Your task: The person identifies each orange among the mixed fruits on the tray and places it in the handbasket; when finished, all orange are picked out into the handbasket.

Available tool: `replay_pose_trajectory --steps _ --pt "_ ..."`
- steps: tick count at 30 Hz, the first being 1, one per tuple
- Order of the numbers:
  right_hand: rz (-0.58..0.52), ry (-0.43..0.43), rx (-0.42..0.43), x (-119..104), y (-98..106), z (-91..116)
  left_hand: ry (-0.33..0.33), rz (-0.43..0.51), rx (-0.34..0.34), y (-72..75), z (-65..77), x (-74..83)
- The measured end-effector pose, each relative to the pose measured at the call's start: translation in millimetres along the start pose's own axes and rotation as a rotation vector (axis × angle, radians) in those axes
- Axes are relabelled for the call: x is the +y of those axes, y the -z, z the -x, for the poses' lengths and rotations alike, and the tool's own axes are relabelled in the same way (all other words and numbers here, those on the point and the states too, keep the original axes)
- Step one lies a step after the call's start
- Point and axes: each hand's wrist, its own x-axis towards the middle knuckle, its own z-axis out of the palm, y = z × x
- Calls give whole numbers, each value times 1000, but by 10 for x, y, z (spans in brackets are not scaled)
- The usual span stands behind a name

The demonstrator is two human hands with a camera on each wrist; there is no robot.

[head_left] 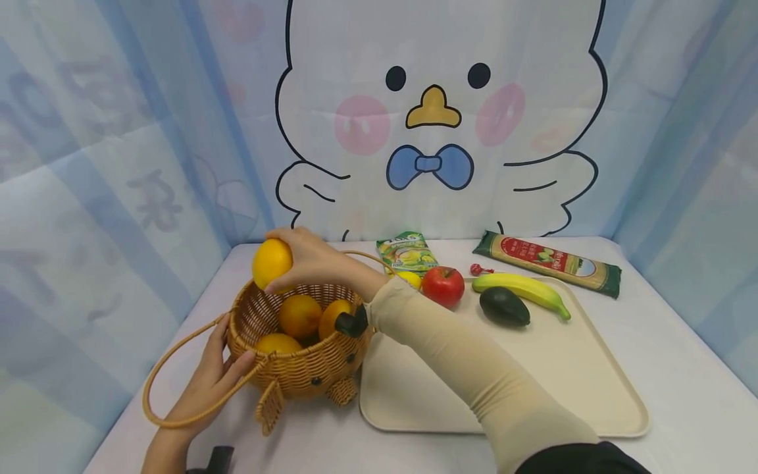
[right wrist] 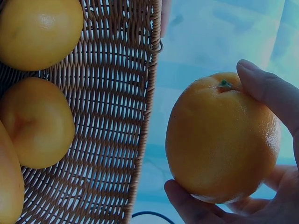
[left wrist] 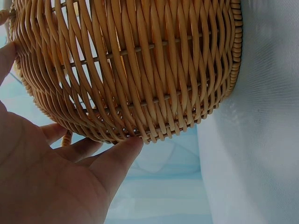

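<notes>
My right hand [head_left: 296,253] grips an orange [head_left: 272,263] just above the far rim of a wicker basket [head_left: 308,372]. The right wrist view shows the orange [right wrist: 219,140] held between thumb and fingers [right wrist: 271,91], beside the basket wall [right wrist: 117,116]. Three oranges lie inside the basket [head_left: 299,315]. My left hand [head_left: 213,375] rests with straight fingers against the basket's left side, near its long handle [head_left: 155,375]. In the left wrist view the fingers [left wrist: 112,161] touch the woven wall [left wrist: 140,70].
A cream tray [head_left: 533,382] lies right of the basket with an apple [head_left: 443,286], avocado [head_left: 504,306], banana [head_left: 521,289] and a lemon [head_left: 410,279]. Behind it are a green snack bag [head_left: 406,251], a pasta packet [head_left: 547,262] and a red lollipop [head_left: 477,269]. Curtains enclose the table.
</notes>
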Motion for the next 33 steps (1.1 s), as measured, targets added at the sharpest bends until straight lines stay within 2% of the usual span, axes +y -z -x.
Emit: replay_pose_trajectory --steps 17,25,33 --pt "8 16 -8 6 -13 -140 1 3 11 13 9 10" --pt "60 -2 3 33 21 -226 -5 6 12 8 -5 16" --pt "120 28 -47 41 -6 -272 13 -4 6 5 -3 8"
